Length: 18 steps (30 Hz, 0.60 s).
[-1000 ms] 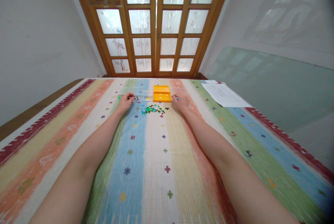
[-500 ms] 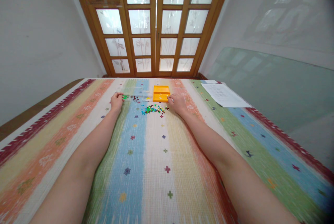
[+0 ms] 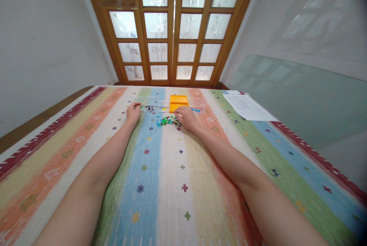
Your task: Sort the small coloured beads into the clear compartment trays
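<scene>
A small pile of green, blue, yellow and dark pieces (image 3: pixel 166 121) lies on the striped cloth. My right hand (image 3: pixel 187 118) is at the pile's right side, fingers curled together and pointing down; anything between them is hidden. Behind it stands an open yellow box (image 3: pixel 178 99), its front part partly covered by the hand. My left hand (image 3: pixel 133 114) is at the left end of a clear plastic box, its fingertips pinched over green pieces. Dark red pieces (image 3: pixel 149 108) sit in the clear box beside it. Blue pieces (image 3: pixel 196 110) lie in another clear box right of the yellow one.
Printed paper sheets (image 3: pixel 248 106) lie at the back right of the table. A striped, patterned tablecloth (image 3: pixel 169 200) covers the table. Beyond its far edge are wooden glass-paned doors (image 3: pixel 174 24), with pale walls on both sides.
My right hand has moved left and towards me, from the yellow box to the pile, uncovering blue pieces at the right. My left hand stays by the clear box. The view has shifted slightly.
</scene>
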{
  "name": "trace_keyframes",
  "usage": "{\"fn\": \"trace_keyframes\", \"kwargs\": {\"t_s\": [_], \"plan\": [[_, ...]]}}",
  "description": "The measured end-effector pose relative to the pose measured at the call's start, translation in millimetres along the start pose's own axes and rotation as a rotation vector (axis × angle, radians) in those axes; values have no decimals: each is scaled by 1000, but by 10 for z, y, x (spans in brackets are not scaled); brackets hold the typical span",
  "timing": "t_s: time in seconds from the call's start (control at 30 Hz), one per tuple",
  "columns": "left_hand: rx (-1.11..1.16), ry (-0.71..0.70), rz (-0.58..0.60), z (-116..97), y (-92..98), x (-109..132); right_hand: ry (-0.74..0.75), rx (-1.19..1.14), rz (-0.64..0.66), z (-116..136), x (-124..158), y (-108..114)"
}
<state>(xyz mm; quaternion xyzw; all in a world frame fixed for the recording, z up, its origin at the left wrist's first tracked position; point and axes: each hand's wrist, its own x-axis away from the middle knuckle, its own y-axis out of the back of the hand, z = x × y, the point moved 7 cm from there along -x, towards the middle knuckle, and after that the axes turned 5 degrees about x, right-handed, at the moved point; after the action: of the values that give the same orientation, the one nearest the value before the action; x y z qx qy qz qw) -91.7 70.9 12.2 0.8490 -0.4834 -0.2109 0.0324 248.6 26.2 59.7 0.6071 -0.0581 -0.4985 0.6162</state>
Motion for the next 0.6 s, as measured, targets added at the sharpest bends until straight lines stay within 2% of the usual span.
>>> {"fn": "trace_keyframes", "kwargs": {"t_s": [0.13,0.23,0.4,0.6], "plan": [[-89,-94,66,-62,-69,43,143,-63,93,418,-79,-322],[-138,-167,88,-114,-92,67,216,-30,147,567,-166,-544],[-205,-281,119,-201,-131,118,214,17,233,606,-313,-754],[-280,-332,174,-252,-207,180,216,132,304,647,-347,-779]]}}
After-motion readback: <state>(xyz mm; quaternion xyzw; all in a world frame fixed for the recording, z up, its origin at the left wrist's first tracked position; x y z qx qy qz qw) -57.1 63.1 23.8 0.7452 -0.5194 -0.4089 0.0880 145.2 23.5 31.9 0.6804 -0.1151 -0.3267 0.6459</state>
